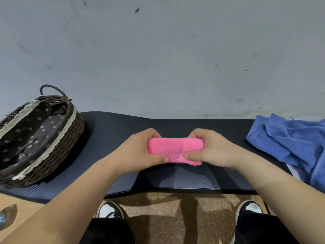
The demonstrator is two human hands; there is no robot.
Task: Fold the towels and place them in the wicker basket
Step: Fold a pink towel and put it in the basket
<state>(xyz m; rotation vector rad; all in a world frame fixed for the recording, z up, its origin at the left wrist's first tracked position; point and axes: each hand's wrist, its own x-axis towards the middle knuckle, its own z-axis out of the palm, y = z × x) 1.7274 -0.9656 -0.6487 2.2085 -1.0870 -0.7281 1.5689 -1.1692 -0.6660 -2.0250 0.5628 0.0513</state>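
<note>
A pink towel (174, 148), folded into a small thick bundle, is held just above the middle of the dark mat (112, 138). My left hand (139, 150) grips its left end, thumb on the near side. My right hand (209, 148) grips its right end the same way. One loose corner of the pink towel hangs down at the lower right. The wicker basket (70, 138), dark brown with a flowered dark lining and lace trim, stands at the left of the mat and holds no towel. A blue towel (288, 145) lies crumpled at the right end.
A grey wall (158, 59) rises directly behind the table. The mat's front edge runs just below my forearms. Under it I see a brown speckled floor (158, 205) and my two shoes. A wooden surface shows at the lower left.
</note>
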